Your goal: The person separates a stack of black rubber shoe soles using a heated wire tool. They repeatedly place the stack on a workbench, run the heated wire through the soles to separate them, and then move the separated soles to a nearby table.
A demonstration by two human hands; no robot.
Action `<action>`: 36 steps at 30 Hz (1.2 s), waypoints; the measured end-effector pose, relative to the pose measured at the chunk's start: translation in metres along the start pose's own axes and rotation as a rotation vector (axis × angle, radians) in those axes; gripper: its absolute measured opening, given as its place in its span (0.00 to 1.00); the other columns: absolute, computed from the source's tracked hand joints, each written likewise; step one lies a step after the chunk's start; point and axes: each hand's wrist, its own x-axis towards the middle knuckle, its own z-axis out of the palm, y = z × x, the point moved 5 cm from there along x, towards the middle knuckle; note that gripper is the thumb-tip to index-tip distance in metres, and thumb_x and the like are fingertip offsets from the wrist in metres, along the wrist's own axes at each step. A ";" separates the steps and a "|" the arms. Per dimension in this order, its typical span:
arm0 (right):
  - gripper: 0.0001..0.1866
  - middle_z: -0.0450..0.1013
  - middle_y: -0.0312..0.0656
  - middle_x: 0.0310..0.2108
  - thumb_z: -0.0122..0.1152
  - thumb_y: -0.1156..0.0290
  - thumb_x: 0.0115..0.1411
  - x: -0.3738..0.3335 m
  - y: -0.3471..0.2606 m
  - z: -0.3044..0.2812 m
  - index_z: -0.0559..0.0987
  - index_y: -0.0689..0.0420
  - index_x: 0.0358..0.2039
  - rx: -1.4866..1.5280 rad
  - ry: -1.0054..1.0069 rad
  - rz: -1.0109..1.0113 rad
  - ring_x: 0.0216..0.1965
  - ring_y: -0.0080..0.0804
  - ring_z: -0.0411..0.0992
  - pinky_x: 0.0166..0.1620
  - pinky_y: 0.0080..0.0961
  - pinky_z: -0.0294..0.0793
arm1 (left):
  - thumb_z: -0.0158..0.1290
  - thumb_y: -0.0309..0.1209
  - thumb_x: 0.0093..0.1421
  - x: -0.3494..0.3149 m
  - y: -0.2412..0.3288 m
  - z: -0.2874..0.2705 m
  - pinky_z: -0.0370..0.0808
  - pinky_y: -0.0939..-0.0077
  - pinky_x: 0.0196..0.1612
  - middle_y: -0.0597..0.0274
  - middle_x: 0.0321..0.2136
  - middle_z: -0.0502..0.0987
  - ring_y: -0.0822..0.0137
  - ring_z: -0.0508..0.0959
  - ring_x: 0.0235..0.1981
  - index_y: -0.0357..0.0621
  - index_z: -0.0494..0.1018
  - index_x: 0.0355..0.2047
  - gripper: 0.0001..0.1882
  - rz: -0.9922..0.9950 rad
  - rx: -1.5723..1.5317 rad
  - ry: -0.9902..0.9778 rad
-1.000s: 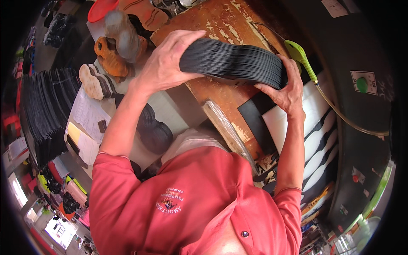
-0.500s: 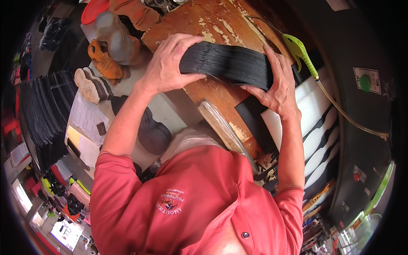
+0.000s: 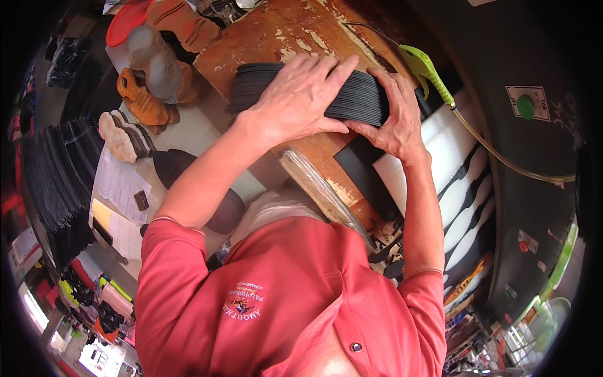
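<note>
A thick stack of thin black sole-shaped sheets [image 3: 363,97] lies sideways over the worn wooden board [image 3: 267,38], its layered edges facing me. My left hand [image 3: 298,94] spans the middle of the stack, fingers over the upper side and thumb along the lower side. At the right end, my right hand [image 3: 402,116] wraps round the stack with its thumb below. The left end sticks out free past my left hand and looks slightly blurred. My left hand covers part of the stack's middle.
A green air gun [image 3: 427,72] with a hose lies right of the board. White sole-shaped pieces [image 3: 466,210] sit on black sheeting below it. On the left are an open notebook [image 3: 122,188], patterned sole pieces [image 3: 125,135], grey and orange moulded shapes [image 3: 151,63], and tall black stacks [image 3: 56,176].
My left hand has moved from the stack's left end to its middle, closer to my right hand. My right hand stays round the right end. The whole view has shifted slightly.
</note>
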 end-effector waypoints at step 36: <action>0.14 0.80 0.52 0.27 0.78 0.66 0.61 -0.061 -0.004 -0.156 0.85 0.62 0.36 -0.239 -0.282 0.533 0.28 0.49 0.79 0.36 0.39 0.78 | 0.79 0.44 0.47 0.008 -0.003 0.001 0.70 0.50 0.66 0.45 0.60 0.75 0.43 0.76 0.61 0.40 0.65 0.67 0.52 0.010 -0.053 0.036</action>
